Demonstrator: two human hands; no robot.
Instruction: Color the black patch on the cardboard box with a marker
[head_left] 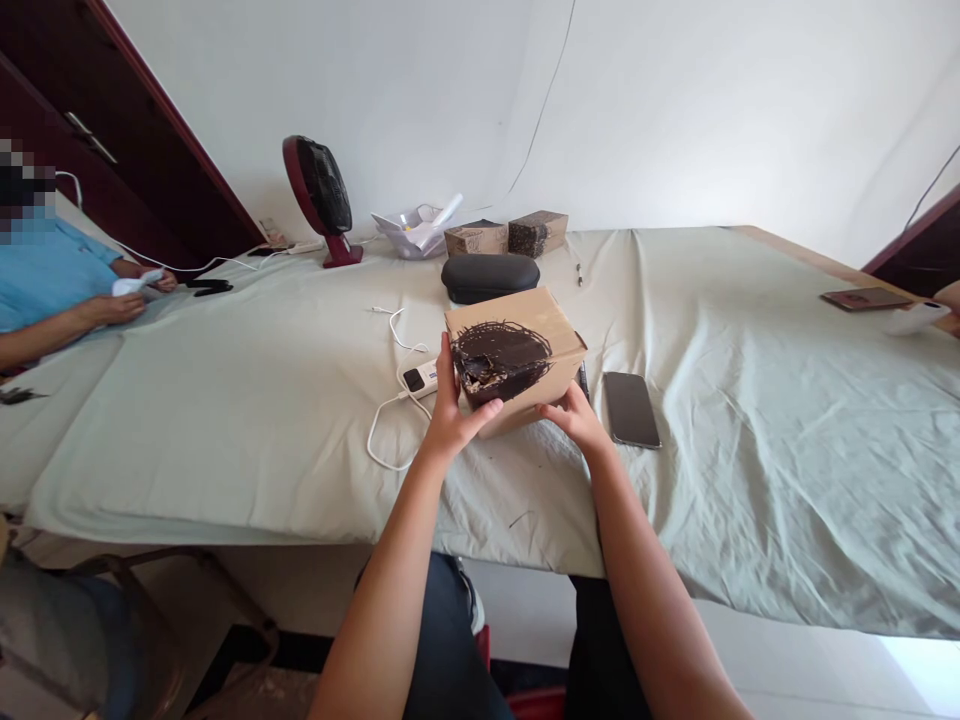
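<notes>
A brown cardboard box (559, 340) is tilted between my hands over the near middle of the table. Dark scribbled marking covers part of it, with a torn hole at one corner. My left hand (453, 415) grips its left side, thumb across the near face. My right hand (577, 418) holds its lower right edge, some fingers hidden behind it. Just right of the box lies a dark smartphone (632, 409). To its left a white power strip (421, 378) with a black plug and white cable (373, 440) is partly covered by my hand and the box.
Behind the box sit a black hard case (490, 277), two small cardboard boxes (477, 238), a plastic basket (411, 235) and a dark red fan (322, 195). At left, a person in a blue shirt (52, 270) handles something white. Another phone (866, 299) lies far right.
</notes>
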